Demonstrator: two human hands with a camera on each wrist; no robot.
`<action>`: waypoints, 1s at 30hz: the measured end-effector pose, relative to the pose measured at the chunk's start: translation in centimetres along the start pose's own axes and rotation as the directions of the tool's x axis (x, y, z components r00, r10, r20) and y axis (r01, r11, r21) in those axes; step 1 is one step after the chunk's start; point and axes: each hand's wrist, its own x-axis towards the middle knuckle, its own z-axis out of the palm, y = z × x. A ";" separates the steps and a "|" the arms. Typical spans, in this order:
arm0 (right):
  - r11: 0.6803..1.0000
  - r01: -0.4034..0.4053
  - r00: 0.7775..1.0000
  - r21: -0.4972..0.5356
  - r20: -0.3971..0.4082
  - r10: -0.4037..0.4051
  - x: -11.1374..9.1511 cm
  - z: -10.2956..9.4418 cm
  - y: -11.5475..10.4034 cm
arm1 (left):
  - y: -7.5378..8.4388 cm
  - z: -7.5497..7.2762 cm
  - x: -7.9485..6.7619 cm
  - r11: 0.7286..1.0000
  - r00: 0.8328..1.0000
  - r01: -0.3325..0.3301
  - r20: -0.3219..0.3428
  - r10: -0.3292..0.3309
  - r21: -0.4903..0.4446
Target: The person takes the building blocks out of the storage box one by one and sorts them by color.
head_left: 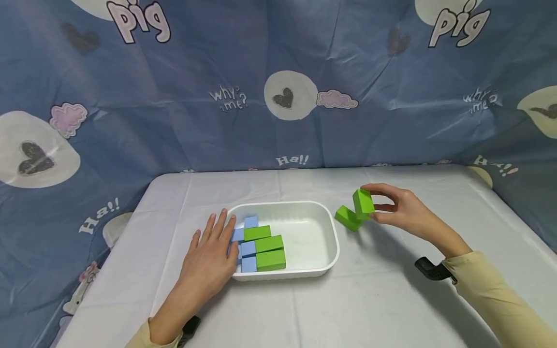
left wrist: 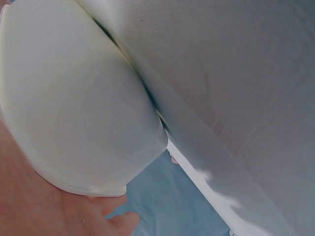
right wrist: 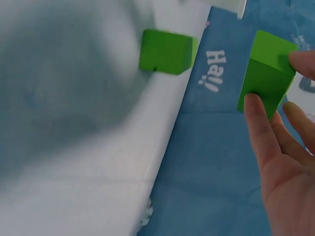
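My right hand (head_left: 402, 209) pinches a green block (head_left: 363, 204) between thumb and fingers, raised above the table. Just left of it, a second green block (head_left: 347, 218) lies on the table; the right wrist view shows both the held block (right wrist: 268, 73) and the lying one (right wrist: 166, 51). My left hand (head_left: 210, 258) spreads its fingers over the left end of a white plastic tray (head_left: 306, 241). In the tray, several blue blocks (head_left: 248, 248) sit at the left, some partly hidden by that hand, with green blocks (head_left: 271, 260) lying to their right.
A white cloth covers the table (head_left: 348, 309). Behind it hangs a blue printed curtain (head_left: 243, 130). The tray's outer wall (left wrist: 83, 108) fills much of the left wrist view. A dark wrist strap (head_left: 432, 268) is on the right forearm.
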 end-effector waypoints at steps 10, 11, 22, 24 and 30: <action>0.999 -0.007 0.999 -0.048 0.034 0.009 -1.1 -1.6 2.3 | 0.2 0.0 -0.1 1.000 1.000 0.008 -0.009 -0.008 0.001; 0.998 -0.005 0.999 -0.058 0.041 0.008 -1.2 -1.7 2.5 | 0.2 0.0 -0.1 1.000 1.000 0.008 -0.010 -0.008 0.002; 0.997 -0.055 0.993 -0.051 0.099 0.060 -1.7 -2.1 5.0 | 0.1 0.1 0.0 1.000 1.000 0.009 -0.013 -0.009 0.002; 0.996 -0.082 0.990 -0.036 0.114 0.086 -1.7 -2.1 5.4 | 0.1 0.1 0.1 1.000 1.000 0.006 -0.015 -0.006 0.006; 0.991 -0.135 0.978 0.024 0.164 0.129 -1.7 -2.1 6.2 | 0.1 0.1 0.0 1.000 1.000 0.003 -0.015 -0.003 0.012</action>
